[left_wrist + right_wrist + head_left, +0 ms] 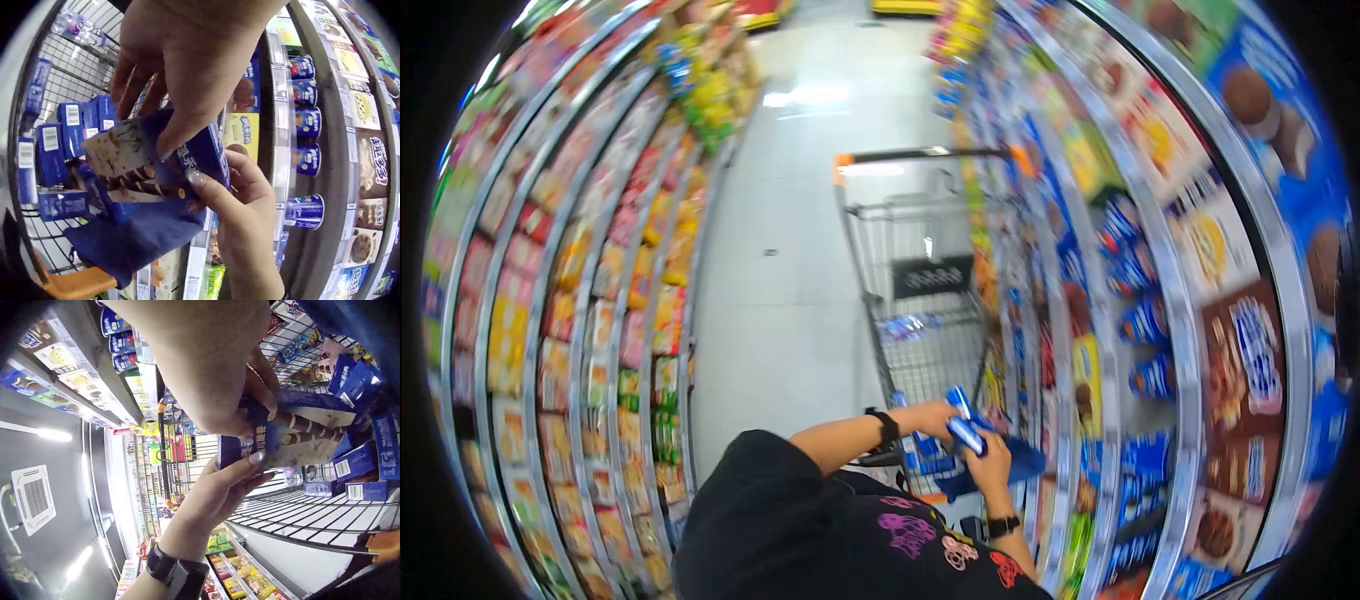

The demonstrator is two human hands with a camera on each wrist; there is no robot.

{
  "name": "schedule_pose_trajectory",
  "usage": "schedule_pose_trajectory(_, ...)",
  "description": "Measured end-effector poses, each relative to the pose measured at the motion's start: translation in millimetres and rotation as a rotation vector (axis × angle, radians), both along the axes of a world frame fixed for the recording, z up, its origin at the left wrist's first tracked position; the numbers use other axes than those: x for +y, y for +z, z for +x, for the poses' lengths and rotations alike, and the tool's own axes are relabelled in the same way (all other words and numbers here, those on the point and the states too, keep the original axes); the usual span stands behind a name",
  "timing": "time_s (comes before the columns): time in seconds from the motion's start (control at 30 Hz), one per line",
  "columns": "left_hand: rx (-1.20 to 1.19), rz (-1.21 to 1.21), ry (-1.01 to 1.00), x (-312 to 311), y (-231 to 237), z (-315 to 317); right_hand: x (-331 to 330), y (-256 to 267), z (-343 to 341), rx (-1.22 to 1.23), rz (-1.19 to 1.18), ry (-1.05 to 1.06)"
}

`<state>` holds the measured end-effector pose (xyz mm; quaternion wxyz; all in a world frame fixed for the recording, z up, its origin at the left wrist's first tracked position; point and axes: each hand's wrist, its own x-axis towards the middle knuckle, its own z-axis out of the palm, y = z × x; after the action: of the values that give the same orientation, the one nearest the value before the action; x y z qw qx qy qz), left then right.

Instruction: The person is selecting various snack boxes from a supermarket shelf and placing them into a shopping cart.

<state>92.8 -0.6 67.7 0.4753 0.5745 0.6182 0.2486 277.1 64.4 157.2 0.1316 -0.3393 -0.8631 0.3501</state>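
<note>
A blue snack box [159,159], printed with chocolate-striped sticks, is held between both hands above a shopping cart [930,350]. My left hand [187,59] pinches its upper part, with the thumb across the printed face and the other fingers reaching past the edge. From the opposite side my right hand [247,203] grips the end of the box, thumb on top and fingers behind. In the head view the left hand [925,418] and right hand [990,462] are close together at the box [966,425]. Several blue boxes [50,153] lie in the cart below.
A dark blue cloth bag [144,237] hangs by the cart's orange corner [81,282]. A plastic bottle [908,326] lies in the cart. Packed shelves line the aisle, with blue snack cups [1145,320] close on the right and colourful packets [605,310] on the left.
</note>
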Motion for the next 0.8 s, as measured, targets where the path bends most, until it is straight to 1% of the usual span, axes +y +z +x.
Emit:
schedule_pose_trajectory(0.03,0.041,-0.135,-0.109,1,-2,-14,-1,-9,-12,0.026,0.014,0.008)
schedule_pose_trajectory(0.1,0.100,-0.070,-0.047,0,9,-27,4,-18,-21,-0.061,0.012,0.057)
schedule_pose_trajectory(0.13,0.095,-0.090,-0.038,0,1,-30,6,-23,-25,-0.095,-0.009,0.081)
schedule_pose_trajectory(0.17,0.086,-0.112,-0.030,-1,-6,-34,7,-25,-30,-0.120,0.042,0.117)
schedule_pose_trajectory(0.23,0.044,-0.089,0.002,-6,5,-44,11,-26,-39,-0.174,-0.054,0.155)
schedule_pose_trajectory(0.3,0.077,-0.169,-0.043,-8,-5,-45,18,-38,-45,-0.222,-0.108,0.230)
schedule_pose_trajectory(0.37,-0.001,-0.260,-0.003,-12,-12,-41,23,-49,-50,-0.268,-0.171,0.295)
schedule_pose_trajectory(0.4,0.030,-0.229,0.067,-15,-17,-36,25,-53,-53,-0.288,-0.208,0.325)
schedule_pose_trajectory(0.43,-0.056,-0.253,0.093,-17,-23,-34,28,-60,-52,-0.309,-0.242,0.352)
schedule_pose_trajectory(0.47,-0.145,-0.276,0.115,-19,-30,-31,35,-98,-42,-0.279,-0.289,0.367)
schedule_pose_trajectory(0.5,-0.237,-0.296,0.133,-19,-35,-30,36,-102,-41,-0.261,-0.342,0.393)
schedule_pose_trajectory(0.53,-0.192,-0.287,0.149,-20,-34,-29,34,-105,-40,-0.279,-0.524,0.298)
schedule_pose_trajectory(0.57,-0.232,-0.303,0.178,-19,-36,-28,34,-108,-39,-0.295,-0.704,0.199)
schedule_pose_trajectory(0.6,-0.271,-0.318,0.208,-16,-38,-26,41,-117,-36,-0.349,-0.712,0.203)
schedule_pose_trajectory(0.67,-0.364,-0.352,0.272,-13,-42,-24,45,-133,-30,-0.291,-0.815,0.113)
schedule_pose_trajectory(0.7,-0.393,-0.377,0.232,-10,-41,-27,46,-141,-25,-0.253,-0.872,0.049)
schedule_pose_trajectory(0.77,-0.454,-0.432,0.145,-4,-41,-29,49,-164,-11,-0.213,-0.853,-0.035)
schedule_pose_trajectory(0.8,-0.397,-0.493,0.108,-4,-37,-28,49,-172,-8,-0.195,-0.846,-0.083)
